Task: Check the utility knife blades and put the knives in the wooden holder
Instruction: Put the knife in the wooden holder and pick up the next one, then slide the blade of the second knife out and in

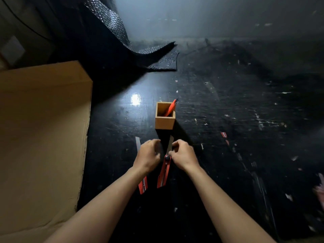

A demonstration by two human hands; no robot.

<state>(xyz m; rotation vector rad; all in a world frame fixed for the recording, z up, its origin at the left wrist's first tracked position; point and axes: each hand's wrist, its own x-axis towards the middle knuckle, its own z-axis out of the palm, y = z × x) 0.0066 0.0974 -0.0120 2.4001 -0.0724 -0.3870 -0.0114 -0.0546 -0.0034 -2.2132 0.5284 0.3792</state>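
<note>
Head view, right hand [184,156] pinching knife blade [169,143]

No readable text, labels, brands or numbers on anything

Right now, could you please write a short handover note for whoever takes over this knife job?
Left hand: over a second knife on the table; grip not clear.
Right hand: pinching the extended blade of the red utility knife lying on the black table.
Wooden holder: upright beyond the hands, one red knife already leaning inside.
Left: finish checking this blade, stow both knives.
</note>
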